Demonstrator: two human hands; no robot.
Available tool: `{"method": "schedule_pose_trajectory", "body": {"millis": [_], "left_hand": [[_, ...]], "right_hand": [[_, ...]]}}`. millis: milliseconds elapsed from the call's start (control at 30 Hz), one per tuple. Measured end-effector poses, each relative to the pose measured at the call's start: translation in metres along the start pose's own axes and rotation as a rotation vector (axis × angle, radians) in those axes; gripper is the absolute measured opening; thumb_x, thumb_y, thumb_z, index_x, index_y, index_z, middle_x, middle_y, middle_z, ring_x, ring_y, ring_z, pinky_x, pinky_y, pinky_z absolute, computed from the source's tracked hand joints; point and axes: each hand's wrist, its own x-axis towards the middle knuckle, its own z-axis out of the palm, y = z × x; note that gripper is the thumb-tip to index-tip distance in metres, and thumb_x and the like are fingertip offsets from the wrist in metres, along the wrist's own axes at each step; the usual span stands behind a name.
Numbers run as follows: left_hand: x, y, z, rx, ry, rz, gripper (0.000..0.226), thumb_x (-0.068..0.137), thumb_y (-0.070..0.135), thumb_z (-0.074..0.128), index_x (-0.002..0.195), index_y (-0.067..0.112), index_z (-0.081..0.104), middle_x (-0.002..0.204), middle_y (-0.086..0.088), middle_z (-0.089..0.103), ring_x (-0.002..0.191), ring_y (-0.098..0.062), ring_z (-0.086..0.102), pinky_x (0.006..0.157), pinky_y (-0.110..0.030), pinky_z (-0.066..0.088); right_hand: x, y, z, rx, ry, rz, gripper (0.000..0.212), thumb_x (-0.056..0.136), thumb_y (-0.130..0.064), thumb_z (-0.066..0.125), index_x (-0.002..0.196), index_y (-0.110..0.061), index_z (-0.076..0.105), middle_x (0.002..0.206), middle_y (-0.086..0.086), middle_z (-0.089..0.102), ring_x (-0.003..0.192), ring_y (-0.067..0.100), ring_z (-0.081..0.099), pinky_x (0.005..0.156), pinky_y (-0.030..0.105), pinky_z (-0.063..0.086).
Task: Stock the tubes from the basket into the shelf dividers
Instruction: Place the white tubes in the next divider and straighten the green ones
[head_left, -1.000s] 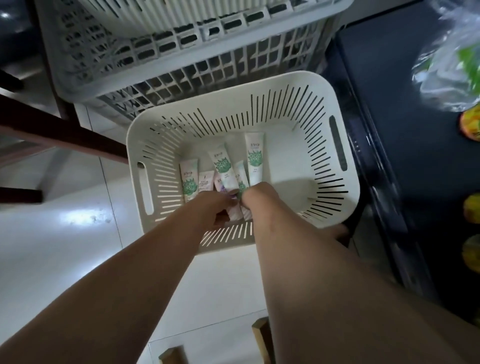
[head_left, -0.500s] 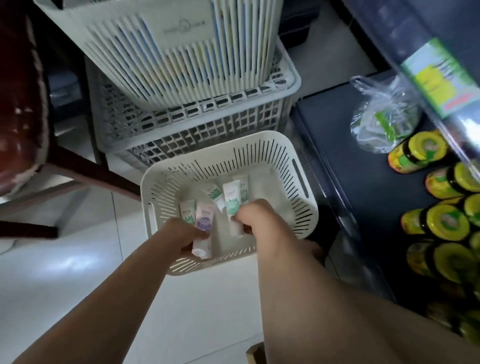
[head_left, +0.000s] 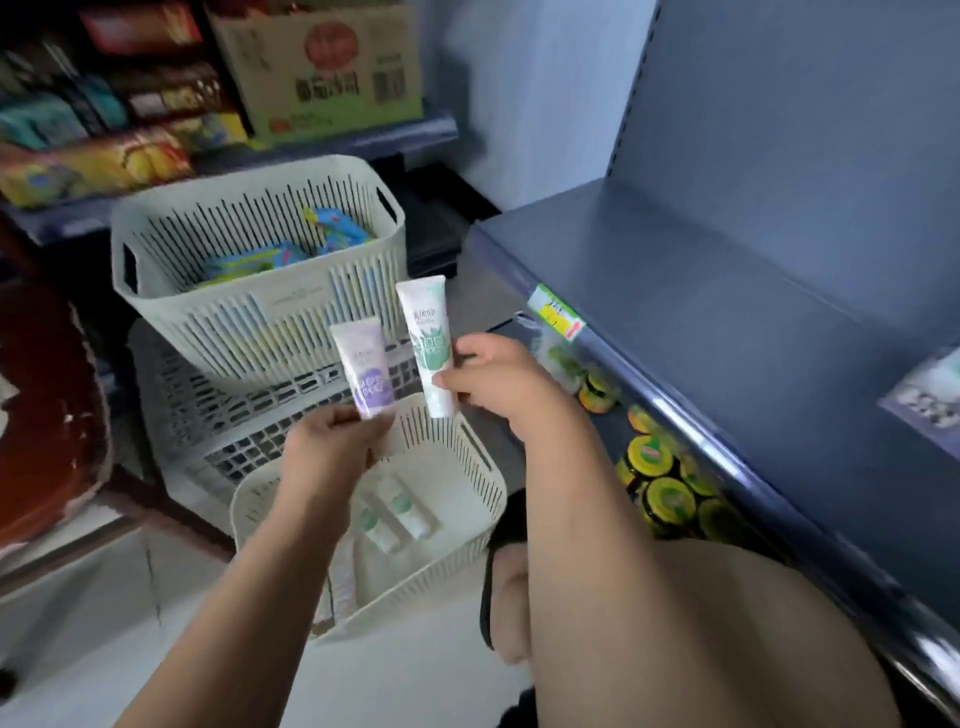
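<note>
Left hand (head_left: 332, 447): fingers clamped on the base of the purple tube (head_left: 366, 374), held upright. Right hand (head_left: 493, 374), at its 3 o'clock: fingers pinch the green tube (head_left: 428, 343), also upright. Both are above the white basket (head_left: 467, 457), where two more tubes (head_left: 400, 512) lie; the shelf (head_left: 727, 312) is at 2 o'clock.

- purple tube (head_left: 366, 375) in the left hand (head_left: 332, 452): smooth plastic, soft sheen
- green tube (head_left: 428, 348) in the right hand (head_left: 493, 374): same smooth plastic
- basket (head_left: 441, 441) below both hands: matt cream plastic
- shelf (head_left: 727, 312) right of the right hand: matt blue metal
- box (head_left: 322, 67) beyond the hands: dull cardboard
</note>
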Motion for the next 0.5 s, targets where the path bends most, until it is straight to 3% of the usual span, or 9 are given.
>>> {"method": "schedule_pose_trajectory", "body": {"millis": [100,233,300,400,500], "left_hand": [[-0.026,0.045,0.029,-0.135,-0.085,0.108,0.018,0.086,0.013,0.081,0.097,0.006,0.068,0.093,-0.019,0.077,0.092,-0.036,0.075,0.088,-0.051,0.061],[-0.058,0.083,0.073,-0.132,-0.29,0.27,0.023,0.086,0.015,0.081,0.102,0.004,0.069,0.097,-0.017,0.078,0.082,-0.026,0.075,0.074,-0.038,0.061],[-0.076,0.096,0.099,-0.135,-0.378,0.328,0.021,0.086,0.015,0.081,0.101,0.005,0.069,0.095,-0.016,0.078,0.076,-0.021,0.072,0.069,-0.034,0.06],[-0.104,0.109,0.143,-0.126,-0.515,0.384,0.02,0.084,0.016,0.084,0.096,0.008,0.071,0.091,-0.014,0.078,0.083,-0.028,0.071,0.086,-0.051,0.056],[-0.14,0.116,0.182,-0.118,-0.622,0.437,0.024,0.083,0.013,0.084,0.101,0.004,0.071,0.092,-0.014,0.078,0.082,-0.026,0.073,0.079,-0.04,0.059]], "right_hand": [[-0.031,-0.023,-0.048,-0.079,0.193,-0.099,0.03,0.062,-0.03,0.078,0.091,-0.027,0.072,0.089,-0.004,0.077,0.089,0.019,0.074,0.086,0.048,0.06],[-0.086,-0.033,-0.108,-0.14,0.429,-0.151,0.026,0.072,-0.022,0.078,0.096,-0.027,0.07,0.085,-0.008,0.075,0.079,0.012,0.071,0.072,0.032,0.059],[-0.119,-0.028,-0.14,-0.129,0.552,-0.171,0.024,0.072,-0.022,0.075,0.093,-0.03,0.069,0.083,-0.01,0.075,0.079,0.012,0.072,0.074,0.036,0.06],[-0.167,-0.018,-0.187,-0.126,0.693,-0.176,0.027,0.074,-0.022,0.076,0.1,-0.03,0.069,0.087,-0.01,0.076,0.083,0.012,0.072,0.08,0.041,0.06],[-0.217,-0.005,-0.221,-0.096,0.795,-0.18,0.028,0.077,-0.022,0.075,0.103,-0.033,0.069,0.088,-0.01,0.077,0.085,0.012,0.072,0.082,0.044,0.06]]}}
